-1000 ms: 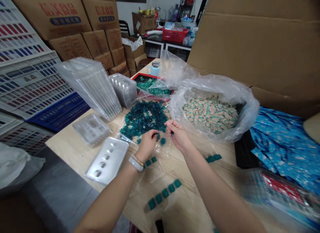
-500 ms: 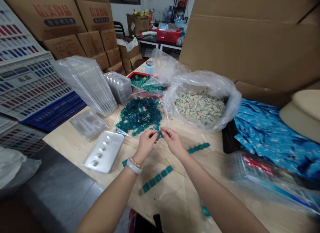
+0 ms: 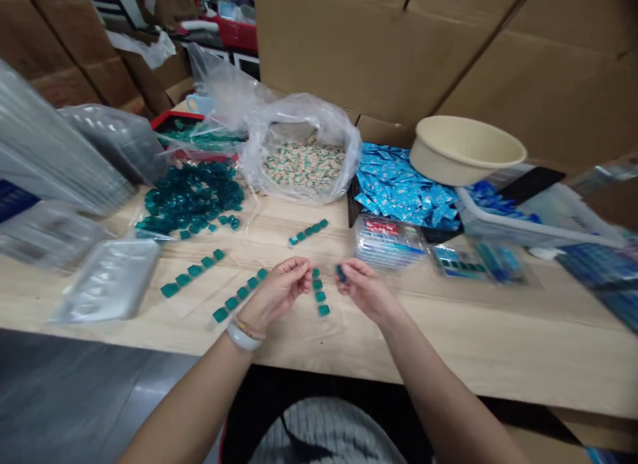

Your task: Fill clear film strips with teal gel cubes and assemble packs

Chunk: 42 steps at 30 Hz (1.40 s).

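Note:
My right hand (image 3: 367, 291) pinches a small dark teal square piece (image 3: 341, 272) above the table. Opposite it, my left hand (image 3: 285, 286) has its thumb and fingers pressed together; whether anything is between them I cannot make out. Between and below the hands lies a short row of teal squares (image 3: 319, 296) on a clear sheet. Another row of teal squares (image 3: 242, 293) runs beside my left wrist, and a third row (image 3: 194, 271) lies farther left. Behind the hands is one more row (image 3: 308, 232). A heap of loose teal pieces (image 3: 194, 193) spreads at the back left.
A clear plastic bag (image 3: 350, 148) holds many small beige-and-green pieces. Blue packets (image 3: 399, 185), a cream basin (image 3: 466, 168) and a white basket (image 3: 503, 223) stand to the right. Stacked clear packs (image 3: 389, 244) lie nearby. Plastic trays (image 3: 112, 278) occupy the left.
The view has swung right and down. My hands have come back from the teal heap to above a row near the table's front, moving apart, with the teal piece in my right hand.

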Tool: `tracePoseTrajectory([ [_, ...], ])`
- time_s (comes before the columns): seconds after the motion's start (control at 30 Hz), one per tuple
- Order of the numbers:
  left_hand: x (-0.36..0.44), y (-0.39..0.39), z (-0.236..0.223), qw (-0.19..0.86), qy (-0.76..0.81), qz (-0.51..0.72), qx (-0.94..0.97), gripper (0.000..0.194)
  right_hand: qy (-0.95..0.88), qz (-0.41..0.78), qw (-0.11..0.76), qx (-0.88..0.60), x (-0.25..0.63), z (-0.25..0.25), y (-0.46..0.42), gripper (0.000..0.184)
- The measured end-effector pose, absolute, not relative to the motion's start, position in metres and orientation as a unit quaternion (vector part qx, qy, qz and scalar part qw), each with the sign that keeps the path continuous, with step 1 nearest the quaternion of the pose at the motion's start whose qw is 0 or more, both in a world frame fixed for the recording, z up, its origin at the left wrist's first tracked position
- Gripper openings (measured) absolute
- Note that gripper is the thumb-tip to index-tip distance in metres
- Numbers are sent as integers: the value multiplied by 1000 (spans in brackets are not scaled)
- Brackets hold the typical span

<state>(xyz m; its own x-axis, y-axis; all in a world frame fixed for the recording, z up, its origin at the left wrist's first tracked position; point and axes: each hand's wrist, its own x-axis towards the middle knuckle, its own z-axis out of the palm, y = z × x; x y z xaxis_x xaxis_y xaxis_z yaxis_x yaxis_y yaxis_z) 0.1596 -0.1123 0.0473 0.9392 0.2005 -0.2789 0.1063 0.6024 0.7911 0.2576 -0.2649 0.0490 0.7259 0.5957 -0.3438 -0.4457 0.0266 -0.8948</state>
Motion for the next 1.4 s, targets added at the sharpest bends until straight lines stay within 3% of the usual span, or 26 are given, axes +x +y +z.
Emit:
tracePoseTrajectory([
  [0.1, 169, -145, 44, 886, 159, 8, 435, 21, -36, 229, 682, -694, 268, 34, -336, 25],
  [0.2, 172, -173, 37, 799, 147, 11, 583, 20, -63, 129, 579, -802, 277, 13, -375, 27],
  [0.33, 157, -214, 31, 644, 52, -6, 763, 17, -123, 72, 464, -874, 283, 0, -387, 26],
  [0.47, 134, -227, 34, 569, -54, -28, 820, 21, -202, 18, 382, -902, 284, 1, -391, 23],
  [0.67, 119, -180, 28, 531, 76, 30, 844, 21, -259, 8, 329, -908, 278, 3, -389, 27],
  [0.8, 119, -168, 24, 522, 78, 33, 848, 19, -285, 26, 244, -927, 279, -1, -371, 30],
  [0.93, 118, -170, 28, 537, 86, 48, 838, 17, -259, 30, 179, -949, 289, -5, -361, 22],
  [1.0, 121, -172, 31, 565, 112, 56, 815, 17, -249, 32, 205, -946, 294, -3, -362, 17],
  [1.07, 129, -177, 34, 620, 144, 67, 768, 17, -209, 46, 288, -933, 294, 4, -365, 11],
  [1.23, 171, -206, 37, 791, 175, 70, 583, 12, -63, 228, 637, -734, 263, 35, -355, 19],
  [1.3, 183, -215, 36, 808, 187, 64, 556, 18, -35, 266, 690, -673, 245, 41, -347, 21],
  [1.4, 185, -221, 30, 788, 209, 59, 576, 18, -33, 269, 701, -660, 224, 41, -338, 22],
])
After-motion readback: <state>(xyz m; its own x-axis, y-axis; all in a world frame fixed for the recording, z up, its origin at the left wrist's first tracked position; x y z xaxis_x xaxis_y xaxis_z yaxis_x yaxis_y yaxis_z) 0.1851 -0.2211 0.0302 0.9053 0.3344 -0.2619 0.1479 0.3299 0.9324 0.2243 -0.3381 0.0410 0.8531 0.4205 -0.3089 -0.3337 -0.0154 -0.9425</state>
